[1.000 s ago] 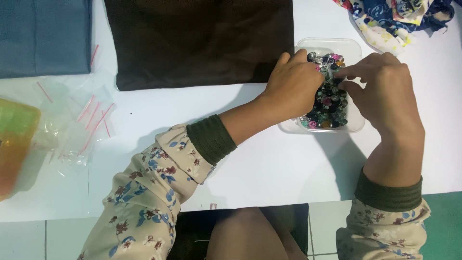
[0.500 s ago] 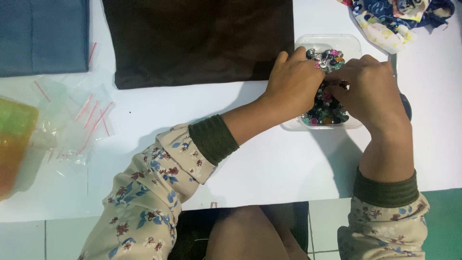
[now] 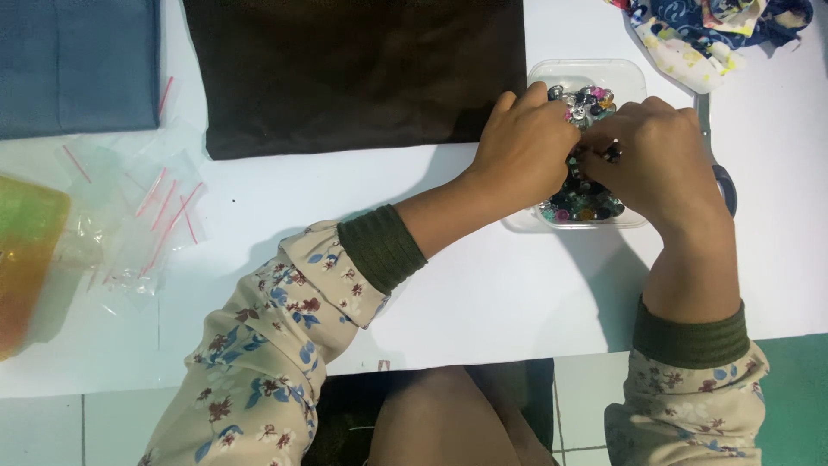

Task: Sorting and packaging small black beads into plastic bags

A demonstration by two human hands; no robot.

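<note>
Resting over the clear plastic tray (image 3: 552,73) of mixed coloured beads (image 3: 585,200) on the white desk (image 3: 483,276), just right of the dark brown cloth (image 3: 354,73), left hand (image 3: 522,147) and right hand (image 3: 660,160) curl their fingers into the beads; pinch cannot be told.

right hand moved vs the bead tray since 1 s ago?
Yes. The right hand slid left over the clear tray, closer to the left hand.

two hands (image 3: 526,147), one bead container (image 3: 586,73), two folded cloths (image 3: 354,73), several zip bags (image 3: 142,220)
</note>
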